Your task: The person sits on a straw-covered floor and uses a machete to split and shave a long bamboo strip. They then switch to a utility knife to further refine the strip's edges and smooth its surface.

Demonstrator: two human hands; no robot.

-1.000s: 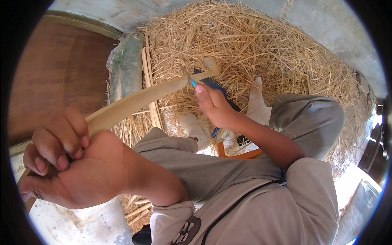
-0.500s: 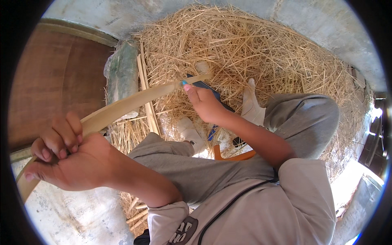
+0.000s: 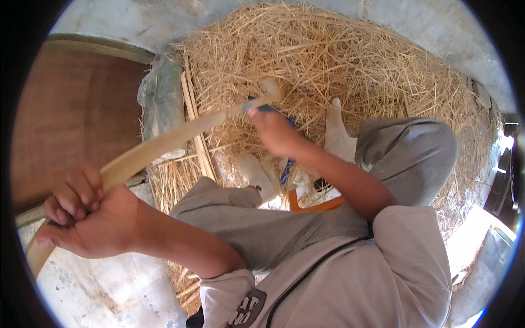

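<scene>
A long pale bamboo strip (image 3: 164, 142) slants from the lower left up to the straw in the middle. Near its lower end my left hand (image 3: 106, 218) is closed round it, fingers curled over the top. Toward the far end my right hand (image 3: 278, 134) is closed on the strip, its thumb side against it, with a blue covering (image 3: 249, 106) at a fingertip. Behind that hand lies a dark, flat, blade-like piece (image 3: 275, 111), partly hidden; I cannot tell whether the hand grips it. The right fingers are smeared by motion.
Loose straw (image 3: 383, 65) covers the ground beyond my legs. A brown board (image 3: 82, 115) stands at the left, beside a greenish block (image 3: 165, 98) and narrow strips (image 3: 203, 156). Between my feet are a blue piece (image 3: 286, 171) and an orange curved thing (image 3: 318, 206).
My right hand has shifted slightly and is now blurred. A joint mark on the strip sits a little farther left of it. Both hands keep their hold.
</scene>
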